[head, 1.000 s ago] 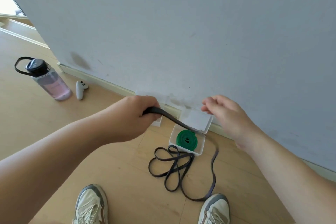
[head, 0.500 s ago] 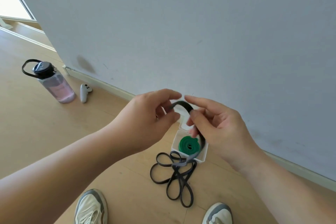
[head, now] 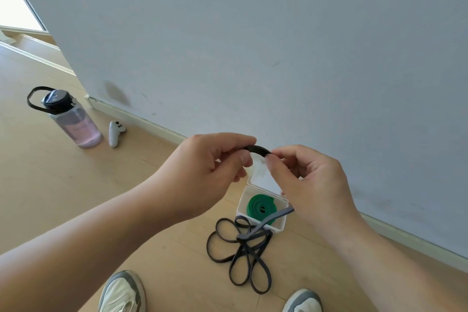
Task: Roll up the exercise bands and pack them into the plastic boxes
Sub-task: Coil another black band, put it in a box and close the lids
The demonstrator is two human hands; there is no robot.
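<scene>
Black band (head: 258, 148), earlier gripped by left hand (head: 202, 172) alone, now also pinched by right hand (head: 311, 185); rolling judged begun.

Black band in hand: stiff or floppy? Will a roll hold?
Likely floppy: black band arcs between left hand and right hand, tail sagging into floor loops. Probably light: fingertip pinches carry it. May unroll unless boxed, like the green band in the box.

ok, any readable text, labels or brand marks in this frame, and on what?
No text is legible.
water bottle: faint print on its side, too blurred to read.
controller, plastic box, green band, black band: no markings visible.
</scene>
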